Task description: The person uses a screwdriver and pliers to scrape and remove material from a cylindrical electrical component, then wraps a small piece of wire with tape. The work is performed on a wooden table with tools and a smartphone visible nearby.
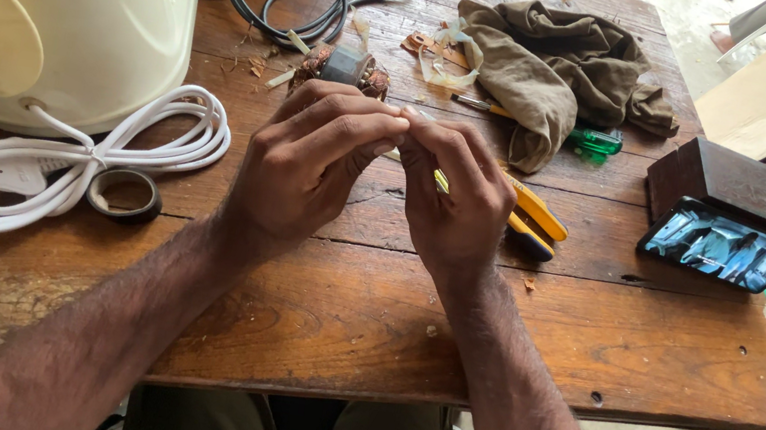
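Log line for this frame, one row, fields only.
left hand: pinching small pale piece | right hand: pinching same piece | below: yellow-handled tool | surface: wooden table

Both hands are meeting above the wooden table (pixel 368 314). The left hand (pixel 304 168) and the right hand (pixel 456 201) are pinching together something small; what it is I cannot tell. A yellow tool (pixel 536 218) is lying under the right hand. A coiled white cable (pixel 78 159) is resting beside a cream appliance (pixel 70 7), and an olive cloth (pixel 557 64) is lying behind.
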The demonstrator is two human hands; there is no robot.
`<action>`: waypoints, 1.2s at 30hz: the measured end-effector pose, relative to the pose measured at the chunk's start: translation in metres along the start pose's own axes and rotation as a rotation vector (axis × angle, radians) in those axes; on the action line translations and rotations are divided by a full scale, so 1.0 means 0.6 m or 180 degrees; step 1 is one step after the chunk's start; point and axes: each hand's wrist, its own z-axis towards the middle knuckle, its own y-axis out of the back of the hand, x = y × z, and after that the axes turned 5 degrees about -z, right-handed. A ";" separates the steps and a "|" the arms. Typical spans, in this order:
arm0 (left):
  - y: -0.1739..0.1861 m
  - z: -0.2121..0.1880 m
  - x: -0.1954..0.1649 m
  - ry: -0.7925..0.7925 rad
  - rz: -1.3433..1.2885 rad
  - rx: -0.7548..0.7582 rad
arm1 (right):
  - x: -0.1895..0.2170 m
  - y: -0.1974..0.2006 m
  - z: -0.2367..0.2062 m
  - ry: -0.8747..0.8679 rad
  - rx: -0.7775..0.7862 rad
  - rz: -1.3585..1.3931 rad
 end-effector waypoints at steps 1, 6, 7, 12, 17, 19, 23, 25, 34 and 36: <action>0.000 0.001 -0.001 0.0000 -0.0014 0.0007 | -0.001 0.000 0.000 0.0036 -0.0013 -0.0006; -0.001 -0.002 -0.004 0.0066 -0.0099 0.0022 | -0.001 0.002 -0.003 0.0046 0.0009 -0.0081; -0.001 -0.003 -0.004 0.0047 -0.0081 0.0020 | -0.001 0.002 -0.004 0.0017 0.0031 -0.0075; -0.002 -0.002 0.002 -0.0055 0.0074 0.0015 | 0.001 -0.001 -0.003 0.0050 -0.0028 -0.0076; -0.001 0.000 0.004 -0.0075 0.0165 -0.0128 | 0.007 -0.007 -0.003 0.0088 -0.0008 -0.0042; 0.001 0.000 0.004 -0.0022 0.0187 -0.0168 | 0.011 -0.008 -0.004 -0.0037 0.0081 0.0017; 0.004 -0.002 0.001 0.0160 0.0212 -0.0210 | 0.015 -0.007 -0.004 -0.0040 0.0223 0.0161; 0.005 -0.003 0.000 0.0245 0.0225 -0.0231 | 0.015 -0.007 -0.003 0.0060 0.0226 0.0056; 0.004 -0.003 -0.003 0.0366 0.0123 -0.0211 | 0.014 -0.009 0.001 -0.0080 0.0229 0.0175; 0.003 -0.003 -0.002 0.0347 0.0128 -0.0210 | 0.013 -0.007 0.001 -0.0077 0.0197 0.0122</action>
